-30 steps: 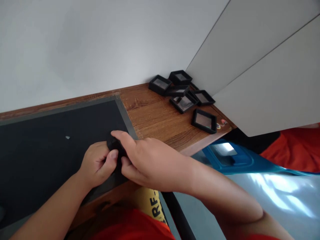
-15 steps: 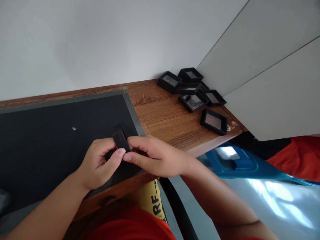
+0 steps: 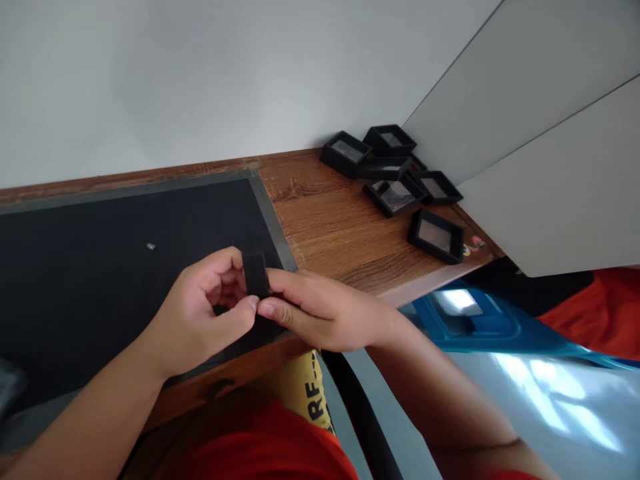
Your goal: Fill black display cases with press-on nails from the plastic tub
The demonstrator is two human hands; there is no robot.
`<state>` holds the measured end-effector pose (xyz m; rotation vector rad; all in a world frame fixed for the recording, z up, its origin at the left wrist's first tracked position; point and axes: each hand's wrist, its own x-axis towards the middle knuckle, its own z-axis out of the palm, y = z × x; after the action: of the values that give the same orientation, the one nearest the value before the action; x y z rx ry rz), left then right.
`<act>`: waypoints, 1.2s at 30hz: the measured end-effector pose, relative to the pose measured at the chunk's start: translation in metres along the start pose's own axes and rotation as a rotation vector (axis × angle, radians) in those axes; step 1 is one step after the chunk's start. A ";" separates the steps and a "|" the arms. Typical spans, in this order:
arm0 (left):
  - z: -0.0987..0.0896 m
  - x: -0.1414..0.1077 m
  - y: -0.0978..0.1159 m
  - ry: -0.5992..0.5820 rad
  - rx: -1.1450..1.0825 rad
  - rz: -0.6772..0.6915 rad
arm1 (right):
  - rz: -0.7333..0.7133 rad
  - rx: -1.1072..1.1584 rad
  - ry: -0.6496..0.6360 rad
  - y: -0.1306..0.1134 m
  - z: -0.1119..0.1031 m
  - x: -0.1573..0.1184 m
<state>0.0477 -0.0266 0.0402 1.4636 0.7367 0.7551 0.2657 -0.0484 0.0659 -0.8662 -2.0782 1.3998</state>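
Note:
A small black box-like piece [image 3: 255,274] is held upright on edge between my two hands, above the black mat [image 3: 125,267]. My left hand [image 3: 207,310] grips its left side, with the thumb at the lower edge and the fingers curled behind. On the other side, my right hand [image 3: 320,310] pinches the piece near its lower right edge, its thumb tip close to the left thumb. The face of the piece turned away from me is hidden.
Several black frames with clear panes [image 3: 435,235] lie at the right end of the wooden table [image 3: 320,220], near the wall. A tiny shiny bit [image 3: 151,247] rests on the mat. Right of the table stands a blue plastic stool [image 3: 475,320], with red cloth [image 3: 595,313] beyond.
The black piece has turned more upright and moved slightly right with both hands. My left fingers have lifted and loosened a little around it. The view has shifted slightly.

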 end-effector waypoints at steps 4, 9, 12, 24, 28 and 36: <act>0.001 -0.004 0.006 0.035 0.009 -0.050 | 0.021 -0.024 -0.013 -0.005 0.000 0.001; 0.000 -0.004 0.014 0.046 0.016 -0.081 | 0.059 -0.070 -0.018 -0.009 0.004 0.003; 0.002 -0.003 0.016 0.060 0.003 -0.109 | 0.058 -0.144 -0.008 -0.013 0.006 0.002; 0.008 -0.002 0.011 0.115 0.012 -0.072 | 0.230 -0.481 -0.090 -0.029 0.013 0.002; 0.008 -0.003 0.010 0.130 0.005 -0.052 | 0.239 -0.473 -0.065 -0.030 0.014 0.003; 0.010 -0.006 0.011 0.128 0.014 -0.027 | 0.201 -0.315 -0.018 -0.024 0.010 -0.001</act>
<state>0.0529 -0.0376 0.0512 1.4254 0.8588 0.8297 0.2536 -0.0619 0.0846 -1.2222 -2.3171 1.1941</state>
